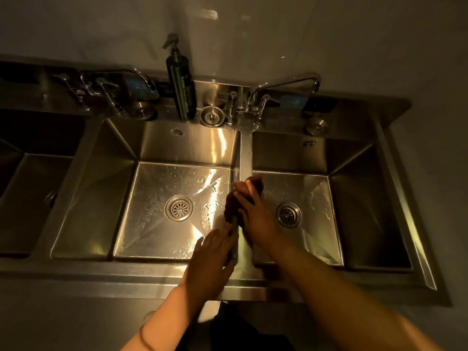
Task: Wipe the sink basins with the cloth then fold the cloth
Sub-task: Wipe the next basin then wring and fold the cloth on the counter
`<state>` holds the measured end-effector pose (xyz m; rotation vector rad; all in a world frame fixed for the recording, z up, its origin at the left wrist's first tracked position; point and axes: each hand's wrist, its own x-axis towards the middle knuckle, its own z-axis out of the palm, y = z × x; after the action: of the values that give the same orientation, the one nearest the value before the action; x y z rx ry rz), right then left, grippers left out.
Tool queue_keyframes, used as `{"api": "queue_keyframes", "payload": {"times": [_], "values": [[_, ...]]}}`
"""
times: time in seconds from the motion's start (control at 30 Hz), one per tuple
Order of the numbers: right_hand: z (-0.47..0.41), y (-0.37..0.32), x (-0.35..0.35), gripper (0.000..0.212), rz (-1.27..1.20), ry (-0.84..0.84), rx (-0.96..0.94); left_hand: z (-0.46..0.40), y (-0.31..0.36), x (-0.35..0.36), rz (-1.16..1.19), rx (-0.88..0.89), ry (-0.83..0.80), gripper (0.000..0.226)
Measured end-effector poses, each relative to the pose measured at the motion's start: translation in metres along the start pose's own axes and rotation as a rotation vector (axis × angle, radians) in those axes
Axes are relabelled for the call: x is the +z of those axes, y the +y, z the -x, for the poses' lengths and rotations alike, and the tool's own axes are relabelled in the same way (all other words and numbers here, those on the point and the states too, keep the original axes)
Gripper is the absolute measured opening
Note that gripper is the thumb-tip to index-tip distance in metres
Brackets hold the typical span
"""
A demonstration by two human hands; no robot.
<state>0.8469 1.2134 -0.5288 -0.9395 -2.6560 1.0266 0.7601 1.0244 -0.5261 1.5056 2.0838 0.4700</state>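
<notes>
A dark reddish cloth (231, 203) lies draped over the steel divider (244, 153) between the middle basin (152, 206) and the right basin (316, 198). My right hand (255, 211) presses down on the cloth, fingers wrapped over its far end. Nearer to me, my left hand (212, 252) rests on the divider with its fingers spread flat along the left wall, touching the cloth's near edge. Water drops cover both basin floors.
A dark pump soap bottle (181, 92) stands on the back ledge beside a drain plug (212, 115). A faucet (283, 84) arches over the right basin, another faucet (119, 77) at the left. A third basin (30, 178) lies at far left.
</notes>
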Motion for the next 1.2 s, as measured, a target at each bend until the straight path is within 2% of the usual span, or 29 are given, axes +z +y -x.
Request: {"api": "queue_keyframes", "payload": {"times": [0.07,0.17,0.27,0.4,0.5,0.63,0.8,0.93,1.0,1.13,1.2], "values": [[-0.037,0.007,-0.011,0.050,0.113,-0.030,0.042,-0.018,0.000,0.004,-0.075,0.046,-0.036,0.064],[-0.086,0.015,-0.029,0.047,0.089,-0.021,0.051,-0.043,-0.004,0.006,-0.151,0.057,-0.073,0.068],[-0.130,0.020,-0.038,0.045,0.125,0.010,0.068,-0.062,-0.007,0.004,-0.158,0.056,-0.084,0.071],[-0.171,0.020,-0.047,0.046,0.275,-0.030,0.146,-0.078,-0.007,-0.002,-0.172,0.038,-0.088,0.070],[-0.178,0.020,-0.051,0.047,0.279,-0.024,0.057,-0.090,-0.005,-0.007,-0.154,0.024,-0.104,0.069],[-0.172,0.019,-0.050,0.042,0.374,-0.015,0.033,-0.091,0.000,-0.009,-0.145,-0.008,-0.125,0.070],[-0.134,0.015,-0.044,0.047,0.188,-0.051,0.114,-0.083,0.008,-0.004,-0.140,-0.067,-0.119,0.068],[-0.065,0.000,-0.027,0.052,-0.023,-0.074,0.138,-0.060,0.011,0.001,-0.106,-0.066,-0.109,0.088],[-0.031,-0.011,-0.019,0.052,-0.111,-0.065,0.153,-0.042,0.007,0.003,-0.062,-0.065,-0.106,0.086],[0.032,-0.017,0.006,0.052,0.097,-0.084,0.176,-0.008,-0.001,0.006,-0.027,-0.099,-0.108,0.075],[0.055,-0.023,0.013,0.052,0.108,-0.105,0.224,0.006,-0.002,0.007,-0.025,-0.065,-0.110,0.069]]}}
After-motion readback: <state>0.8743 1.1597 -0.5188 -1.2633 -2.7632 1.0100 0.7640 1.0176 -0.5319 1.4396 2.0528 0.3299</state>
